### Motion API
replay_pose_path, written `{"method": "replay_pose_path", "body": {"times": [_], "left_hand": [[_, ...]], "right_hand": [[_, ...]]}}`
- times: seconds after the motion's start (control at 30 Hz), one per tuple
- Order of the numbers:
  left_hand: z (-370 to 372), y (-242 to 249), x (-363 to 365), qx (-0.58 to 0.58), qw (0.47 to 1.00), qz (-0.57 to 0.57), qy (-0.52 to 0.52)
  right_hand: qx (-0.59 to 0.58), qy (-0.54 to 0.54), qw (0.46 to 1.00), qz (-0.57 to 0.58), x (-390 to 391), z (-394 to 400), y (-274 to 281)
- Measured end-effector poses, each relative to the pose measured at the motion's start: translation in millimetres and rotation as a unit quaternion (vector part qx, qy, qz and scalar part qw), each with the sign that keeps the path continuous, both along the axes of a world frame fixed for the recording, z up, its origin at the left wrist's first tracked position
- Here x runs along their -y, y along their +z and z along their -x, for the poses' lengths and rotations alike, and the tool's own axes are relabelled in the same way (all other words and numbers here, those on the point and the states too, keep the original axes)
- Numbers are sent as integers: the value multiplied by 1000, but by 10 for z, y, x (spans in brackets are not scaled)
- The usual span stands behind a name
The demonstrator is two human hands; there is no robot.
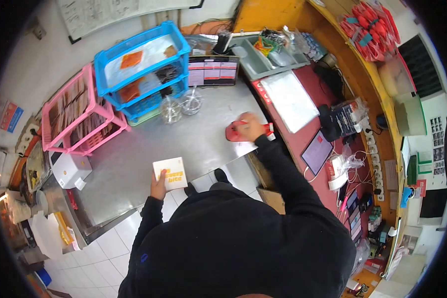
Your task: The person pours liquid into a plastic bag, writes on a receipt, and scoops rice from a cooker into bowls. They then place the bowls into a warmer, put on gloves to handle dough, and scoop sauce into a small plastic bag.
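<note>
My left hand (158, 187) grips the edge of a flat white box (170, 173) with yellow lettering, held at the near edge of the steel table. The fingers wrap behind the box and are partly hidden. On the table's right side, my right hand (252, 126) is closed over a red object (232, 132) with a white part at its right end. The hand covers much of it, so its exact kind cannot be made out. A pale sheet or patch lies just below it on the steel.
A blue tiered rack (102, 74) and a pink tiered rack (92, 84) stand at the back left. Two clear round containers (171, 110) sit before the blue one. A screen (212, 71) and grey tray (251, 74) are behind. A tablet (317, 153) lies on the red counter.
</note>
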State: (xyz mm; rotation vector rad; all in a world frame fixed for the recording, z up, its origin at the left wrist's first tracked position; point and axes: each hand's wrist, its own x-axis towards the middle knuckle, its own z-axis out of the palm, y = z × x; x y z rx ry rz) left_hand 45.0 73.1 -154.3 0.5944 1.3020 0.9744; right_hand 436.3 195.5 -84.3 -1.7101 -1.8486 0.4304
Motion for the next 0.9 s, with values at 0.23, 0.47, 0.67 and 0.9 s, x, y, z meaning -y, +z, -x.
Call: {"method": "replay_pose_path", "body": {"times": [0.23,0.47,0.67,0.9], "left_hand": [[-652,1,25,46,996,23,78],[-1558,479,-321,144,981,13,126],[-2213,576,-749,252,958,-33,130],[-2986,1172,-1149,282,933,11,222]], "right_hand": [[148,77,952,255,-392,-1507,-500],[302,110,854,408,-378,-2053,-159],[-48,-2,988,146,-301,-2024,-410],[-257,213,932,144,-311,-551,555]]}}
